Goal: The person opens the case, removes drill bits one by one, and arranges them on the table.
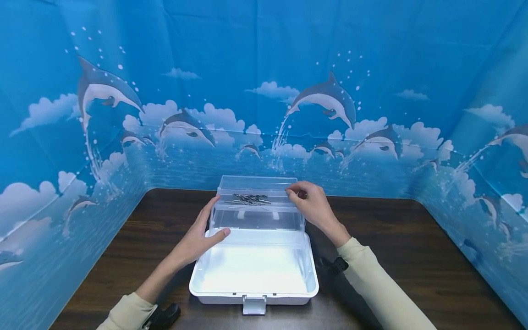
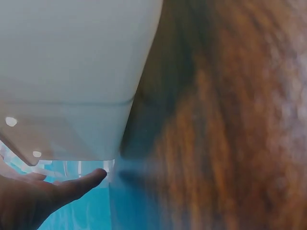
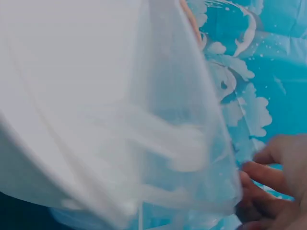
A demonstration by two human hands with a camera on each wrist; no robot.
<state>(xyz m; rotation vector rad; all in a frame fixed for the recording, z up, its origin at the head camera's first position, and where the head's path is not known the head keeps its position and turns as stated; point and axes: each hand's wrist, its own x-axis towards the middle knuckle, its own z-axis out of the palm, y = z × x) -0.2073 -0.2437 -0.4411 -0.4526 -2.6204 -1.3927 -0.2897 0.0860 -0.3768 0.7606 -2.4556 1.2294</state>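
Centrally, drill bits (image 1: 249,199) in clear tray (image 1: 279,198), right hand (image 1: 312,201) at its end

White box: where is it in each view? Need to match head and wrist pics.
Head: white box at lower centre, on the wood table.
Left wrist: upper left, outer wall filling that corner.
Right wrist: left side, blurred, filling much of the picture.
Shared landmark: blue backdrop; bottom, left of centre, in left wrist; right side in right wrist.
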